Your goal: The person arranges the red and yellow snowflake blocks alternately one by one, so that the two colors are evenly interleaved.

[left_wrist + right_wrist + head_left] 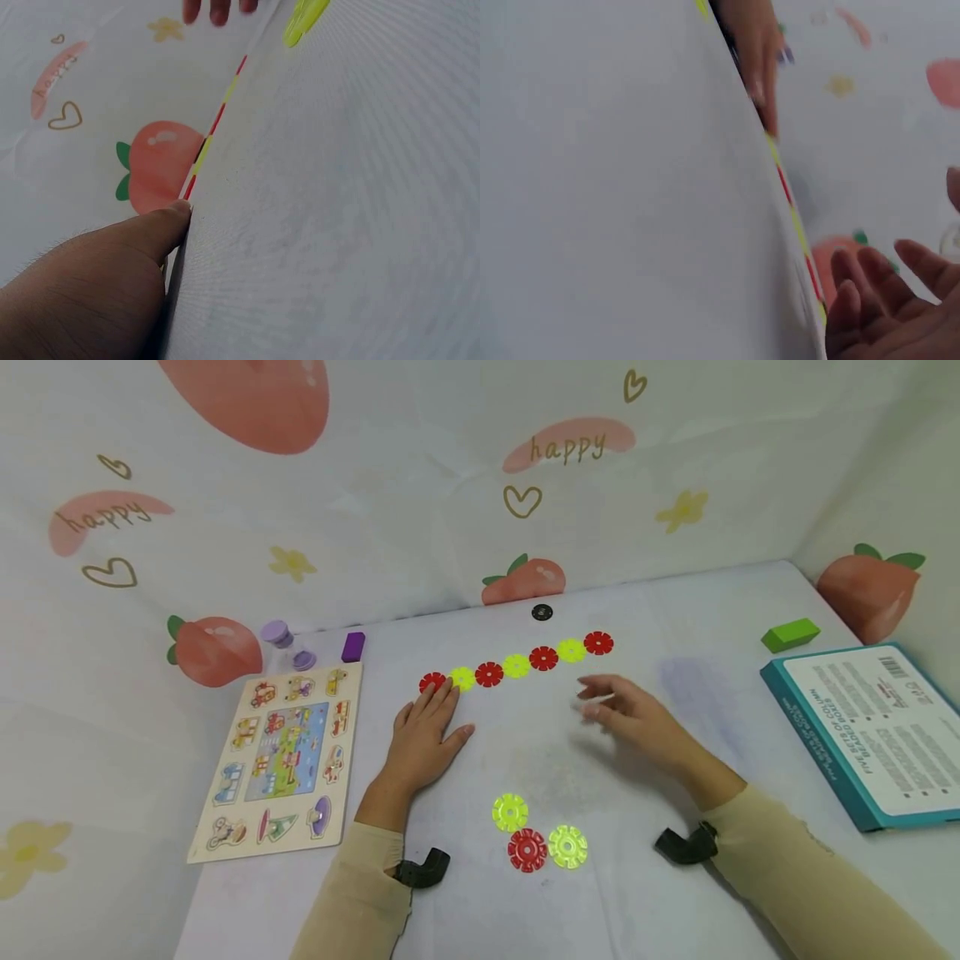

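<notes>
The left grip [424,739] partly hides one red disc [431,677]; the teal box [873,735] is cropped

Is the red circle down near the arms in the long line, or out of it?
Out of it: that red disc lies by two yellow discs, apart from the line.

the left hand [424,742] and right hand [636,717] are bare. both sleeves [348,902] are plain beige. at each cuff [381,837] sits a black mount [432,868], bent like an elbow.

puzzle board [252,812] left; purple block [353,647] behind it; teal box [892,735] right; green block [791,635] behind; black disc [542,612] rear
</notes>
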`<state>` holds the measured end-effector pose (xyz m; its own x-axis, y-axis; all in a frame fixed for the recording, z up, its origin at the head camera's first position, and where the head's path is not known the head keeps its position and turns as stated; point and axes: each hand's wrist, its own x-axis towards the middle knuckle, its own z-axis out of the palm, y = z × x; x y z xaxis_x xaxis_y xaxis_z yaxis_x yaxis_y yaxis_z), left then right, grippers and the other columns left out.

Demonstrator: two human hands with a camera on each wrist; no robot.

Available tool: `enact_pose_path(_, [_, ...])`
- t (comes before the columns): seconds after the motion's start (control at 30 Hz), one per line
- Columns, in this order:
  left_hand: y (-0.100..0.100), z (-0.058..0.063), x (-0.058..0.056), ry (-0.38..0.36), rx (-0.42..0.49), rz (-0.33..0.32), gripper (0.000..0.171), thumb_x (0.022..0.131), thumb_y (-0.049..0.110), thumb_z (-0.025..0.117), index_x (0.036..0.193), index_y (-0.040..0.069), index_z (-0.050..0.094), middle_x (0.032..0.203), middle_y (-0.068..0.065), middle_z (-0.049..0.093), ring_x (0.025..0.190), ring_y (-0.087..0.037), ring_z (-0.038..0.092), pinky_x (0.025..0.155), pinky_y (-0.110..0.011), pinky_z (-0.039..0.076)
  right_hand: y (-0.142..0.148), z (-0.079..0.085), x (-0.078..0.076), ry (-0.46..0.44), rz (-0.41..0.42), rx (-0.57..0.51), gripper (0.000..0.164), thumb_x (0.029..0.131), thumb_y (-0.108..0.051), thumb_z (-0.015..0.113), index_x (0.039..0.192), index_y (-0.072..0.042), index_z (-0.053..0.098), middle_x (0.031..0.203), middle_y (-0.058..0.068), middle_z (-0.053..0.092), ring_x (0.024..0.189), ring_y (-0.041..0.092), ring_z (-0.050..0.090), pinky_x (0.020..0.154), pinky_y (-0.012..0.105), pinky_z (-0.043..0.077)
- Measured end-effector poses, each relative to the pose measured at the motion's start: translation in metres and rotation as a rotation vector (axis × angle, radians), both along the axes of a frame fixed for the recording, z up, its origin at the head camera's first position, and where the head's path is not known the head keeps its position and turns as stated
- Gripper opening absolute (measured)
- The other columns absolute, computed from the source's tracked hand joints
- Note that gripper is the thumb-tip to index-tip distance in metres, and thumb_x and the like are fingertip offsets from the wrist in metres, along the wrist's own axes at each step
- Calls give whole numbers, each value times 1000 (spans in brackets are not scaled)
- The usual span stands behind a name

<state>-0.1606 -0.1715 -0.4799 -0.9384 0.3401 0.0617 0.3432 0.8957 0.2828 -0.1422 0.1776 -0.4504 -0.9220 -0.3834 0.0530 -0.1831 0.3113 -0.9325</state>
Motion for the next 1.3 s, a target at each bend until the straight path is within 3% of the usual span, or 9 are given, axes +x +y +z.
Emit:
enact_pose_path(0.13, [-1,-1,-2,8,-2,-4,72,95,55,45,153,18,26,158,3,17,144,-23,9,110,-55,10,-13,-3,43,-63,233,-82,49,95,-18,61,141,-12,44,124,11,56,102,27,58,82,38,51])
enact_pose_path(0.23, [0,0,-1,0,-6,-2,72,94,55,45,153,18,25,158,3,17,144,-23,8,109,-55,10,-19,-6,68,-52,354,36,55,91,-26,67,141,-17,45,123,0,57,106,19,54,88,33,47])
enact_pose_path(0.33, [0,0,-1,-8,-6,0,72,94,55,45,153,18,25,158,3,16,144,-23,7,110,-55,10,-23,-7,84,60,435,209,55,85,-34,74,134,-25,52,123,-11,54,113,10,47,94,33,42])
enact_pose_path(0.5, [0,0,-1,-12,-8,2,72,95,55,45,153,18,25,158,3,16,144,-22,7,110,-55,10,-29,-9,92,229,437,355,35,79,-24,80,108,-30,60,115,-19,49,112,4,41,92,33,40])
enact_pose_path(0.63, [0,0,-1,-8,-11,4,72,95,55,45,153,18,26,158,3,17,144,-22,7,110,-55,10,-32,-6,91,194,420,384,33,79,-20,79,103,-28,58,110,-18,50,104,3,44,88,29,43])
enact_pose_path(0.8, [0,0,0,-7,-13,5,72,94,56,45,153,19,25,158,4,16,144,-22,7,110,-55,10,-31,0,87,85,390,426,40,81,-21,78,115,-26,58,109,-16,48,99,4,48,84,24,46])
enact_pose_path(0.93, [0,-1,-1,-11,-21,8,73,94,57,44,153,20,24,158,5,15,144,-21,6,110,-55,9,-27,7,78,36,339,394,36,84,-17,75,115,-24,60,106,-16,52,94,7,50,81,25,48])
enact_pose_path(1.03, [0,-1,-1,-14,-17,7,73,94,57,44,153,20,24,158,5,15,144,-22,6,110,-54,9,-21,13,61,23,241,339,30,85,-16,74,112,-23,62,101,-14,58,90,11,54,77,27,49])
enact_pose_path(1.3, [2,2,0,-16,-2,4,72,94,56,46,153,19,26,158,4,16,144,-23,7,110,-55,10,16,17,-24,-4,-300,274,26,93,-27,65,117,-18,60,100,2,57,84,24,51,63,33,48])
